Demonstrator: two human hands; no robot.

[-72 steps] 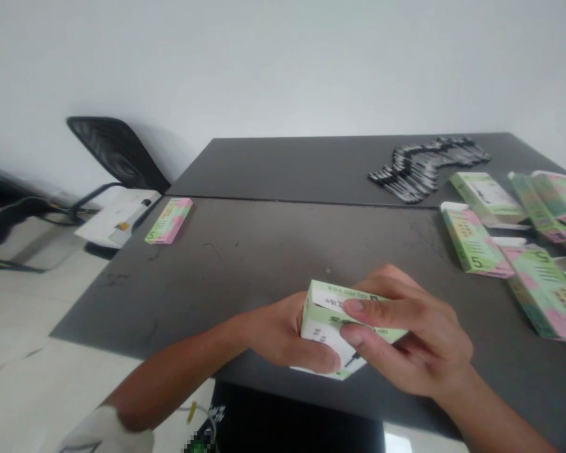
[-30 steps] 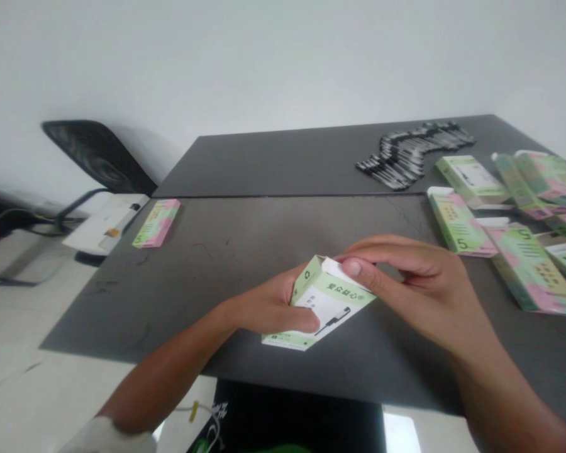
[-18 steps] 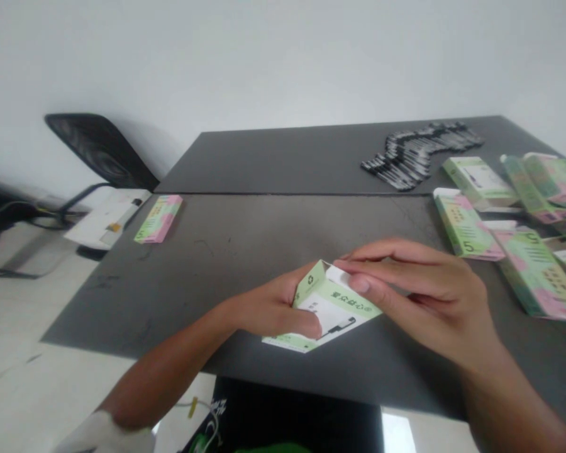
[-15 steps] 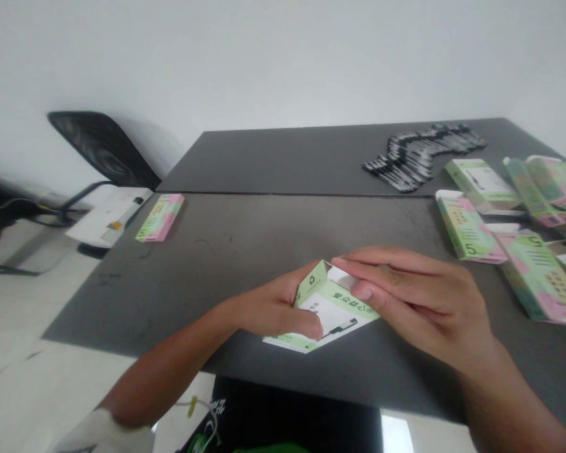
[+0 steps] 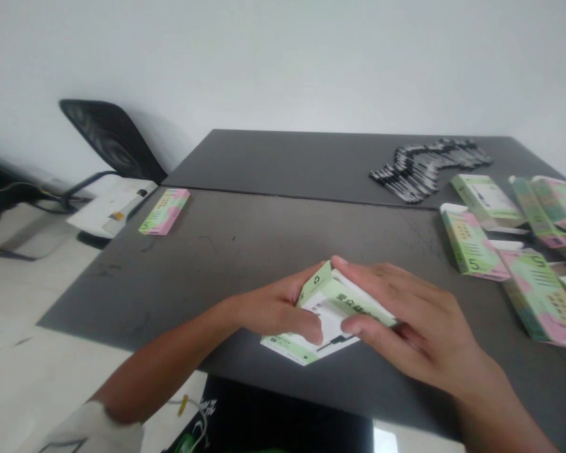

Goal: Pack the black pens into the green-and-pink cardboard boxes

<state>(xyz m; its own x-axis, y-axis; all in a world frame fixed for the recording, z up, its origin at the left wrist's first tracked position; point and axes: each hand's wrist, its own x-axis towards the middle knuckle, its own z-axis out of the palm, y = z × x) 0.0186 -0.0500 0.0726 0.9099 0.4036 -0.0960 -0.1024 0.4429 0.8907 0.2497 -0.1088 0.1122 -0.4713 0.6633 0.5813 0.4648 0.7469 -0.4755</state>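
A small green and white cardboard box (image 5: 302,350), with a pen printed on its face, is tilted above the near part of the table. My left hand (image 5: 276,308) grips it from the left, thumb across the printed face and fingers hidden behind. At the box's upper right end, my right hand (image 5: 424,330) has its fingers laid along the white end flap (image 5: 363,294). The right thumb presses the printed face, so that end sits between thumb and fingers. Whatever is inside the box is hidden.
Several pens (image 5: 415,173) lie in a row on the dark table (image 5: 264,233). Boxes lie at the right, including one box with a lifted flap (image 5: 474,242) and a larger box (image 5: 542,289). A pink-green box (image 5: 165,212) rests far left, near a chair (image 5: 108,135).
My right fingers have pushed the end flap down and now lie flat along it. The right thumb has slid onto the printed face. The left hand keeps its grip; the view shifted slightly.
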